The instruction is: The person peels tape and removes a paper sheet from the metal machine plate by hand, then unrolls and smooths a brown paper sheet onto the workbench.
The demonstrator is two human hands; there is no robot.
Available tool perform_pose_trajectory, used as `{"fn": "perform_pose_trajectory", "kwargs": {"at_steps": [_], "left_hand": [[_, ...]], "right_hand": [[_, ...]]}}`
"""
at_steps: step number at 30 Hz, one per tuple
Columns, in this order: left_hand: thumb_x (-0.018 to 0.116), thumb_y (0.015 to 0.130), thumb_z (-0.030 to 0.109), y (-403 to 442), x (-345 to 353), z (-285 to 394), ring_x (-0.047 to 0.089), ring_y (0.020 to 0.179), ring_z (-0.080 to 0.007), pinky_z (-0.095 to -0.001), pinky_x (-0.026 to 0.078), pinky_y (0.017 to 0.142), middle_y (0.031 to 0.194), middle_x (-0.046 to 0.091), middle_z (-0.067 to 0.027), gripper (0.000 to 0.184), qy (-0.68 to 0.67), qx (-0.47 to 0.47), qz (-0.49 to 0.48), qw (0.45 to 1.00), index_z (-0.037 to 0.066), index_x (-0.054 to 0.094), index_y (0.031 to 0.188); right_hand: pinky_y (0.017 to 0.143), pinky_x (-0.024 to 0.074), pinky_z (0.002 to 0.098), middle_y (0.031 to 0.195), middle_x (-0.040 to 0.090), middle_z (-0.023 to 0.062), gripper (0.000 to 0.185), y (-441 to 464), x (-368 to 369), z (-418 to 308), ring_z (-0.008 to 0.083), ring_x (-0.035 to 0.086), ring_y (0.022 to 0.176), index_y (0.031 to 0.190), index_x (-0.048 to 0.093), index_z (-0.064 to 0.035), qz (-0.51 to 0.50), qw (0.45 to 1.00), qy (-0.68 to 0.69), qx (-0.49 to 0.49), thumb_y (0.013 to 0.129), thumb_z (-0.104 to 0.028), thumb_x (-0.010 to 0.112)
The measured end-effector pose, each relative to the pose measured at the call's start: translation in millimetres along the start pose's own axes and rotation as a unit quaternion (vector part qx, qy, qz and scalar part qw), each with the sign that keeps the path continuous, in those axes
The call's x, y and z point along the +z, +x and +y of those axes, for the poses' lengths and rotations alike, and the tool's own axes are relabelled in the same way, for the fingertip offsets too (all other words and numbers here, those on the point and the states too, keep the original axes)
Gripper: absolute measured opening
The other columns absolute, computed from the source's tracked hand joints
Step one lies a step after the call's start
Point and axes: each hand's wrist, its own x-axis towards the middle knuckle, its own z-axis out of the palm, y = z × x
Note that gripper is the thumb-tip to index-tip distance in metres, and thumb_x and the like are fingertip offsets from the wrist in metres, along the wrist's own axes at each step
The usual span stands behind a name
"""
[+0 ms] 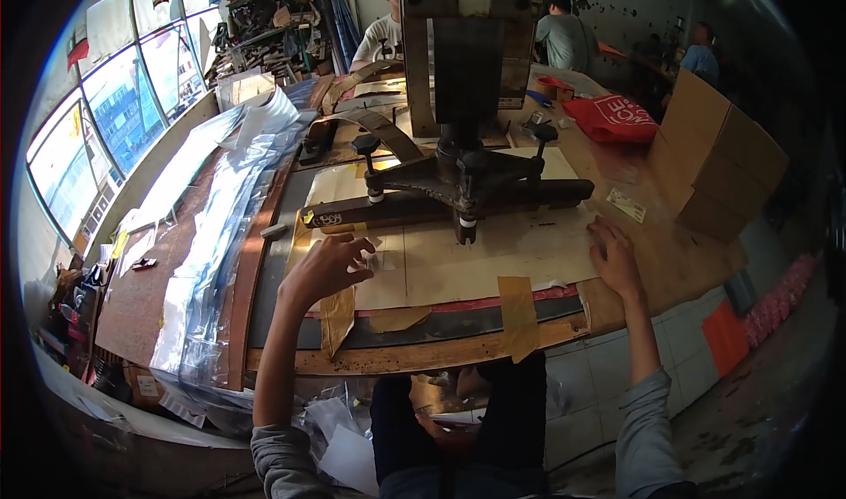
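Note:
A pale board [449, 279] lies flat on the bench below the dark metal bar [520, 201] of a press [463, 160]. Over the board's left part hovers or rests my left hand [328, 268], its fingers curved and thumb apart from them. Close to those fingertips is a small clear plastic piece [381, 259]; I see no grip on it. At the board's right edge my right hand [615, 256] lies with bent, spread fingers touching the surface. Brown tape strips [518, 314] hang over the board's front edge.
Clear plastic sheets [216, 234] cover the left side of the bench. To the right stand a cardboard box [718, 160] and a red bag [611, 118], with a paper slip [626, 204] nearby. One person [382, 36] is behind the press; others are farther back.

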Motion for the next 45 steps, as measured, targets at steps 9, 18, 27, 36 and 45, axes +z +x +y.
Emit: {"fn": "perform_pose_trajectory", "kwargs": {"at_steps": [9, 18, 27, 36, 45], "left_hand": [[0.068, 0.081, 0.013, -8, 12, -5, 0.066, 0.084, -0.0253, -0.0384, 0.052, 0.077, 0.096, 0.060, -0.0111, 0.026, -0.008, 0.004, 0.039, 0.999, 0.008, 0.065, 0.105], [0.064, 0.077, 0.005, -5, 17, 9, 0.063, 0.073, -0.0305, -0.0405, 0.051, 0.066, 0.085, 0.059, -0.0104, 0.006, 0.032, -0.005, 0.136, 0.990, 0.004, 0.060, 0.082], [0.062, 0.077, 0.005, -7, 10, 17, 0.060, 0.069, -0.0302, -0.0417, 0.049, 0.061, 0.080, 0.054, -0.0094, 0.009, 0.091, -0.011, 0.127, 0.988, 0.005, 0.054, 0.080], [0.073, 0.072, 0.016, -37, -21, 14, 0.065, 0.066, -0.0207, -0.0342, 0.050, 0.061, 0.076, 0.062, -0.0036, 0.008, 0.033, -0.042, -0.064, 0.997, 0.011, 0.068, 0.075], [0.079, 0.070, 0.022, -13, 2, 4, 0.062, 0.100, -0.0289, -0.0405, 0.050, 0.084, 0.115, 0.057, -0.0102, 0.051, 0.107, -0.045, 0.105, 0.988, 0.007, 0.059, 0.114]], "right_hand": [[0.101, 0.0313, 0.0448, 0.125, 0.055, 0.0166, 0.045, -1, -1, -4, 0.0315, 0.050, 0.118, 0.122, 0.053, -0.0040, -0.004, 0.997, -0.042, 0.062, 0.080, -0.017, 0.061], [0.088, 0.0460, 0.0391, 0.105, 0.064, 0.0169, 0.031, 7, -6, -2, 0.0335, 0.060, 0.102, 0.108, 0.063, -0.0011, 0.064, 0.997, -0.021, 0.042, 0.080, 0.006, 0.054], [0.071, 0.0460, 0.0336, 0.088, 0.068, 0.0109, 0.022, -4, -17, -6, 0.0257, 0.061, 0.080, 0.088, 0.068, -0.0010, 0.173, 0.983, -0.062, 0.029, 0.077, 0.011, 0.054], [0.112, 0.0194, 0.0449, 0.067, 0.068, 0.0050, 0.026, -24, -26, -11, 0.0224, 0.062, 0.071, 0.060, 0.067, -0.0052, 0.096, 0.990, -0.005, 0.100, 0.065, 0.010, 0.046], [0.114, 0.0120, 0.0481, 0.085, 0.070, 0.0133, 0.029, 10, -59, -43, 0.0264, 0.067, 0.088, 0.080, 0.071, -0.0008, -0.002, 0.981, 0.193, 0.027, 0.066, -0.003, 0.046]]}}
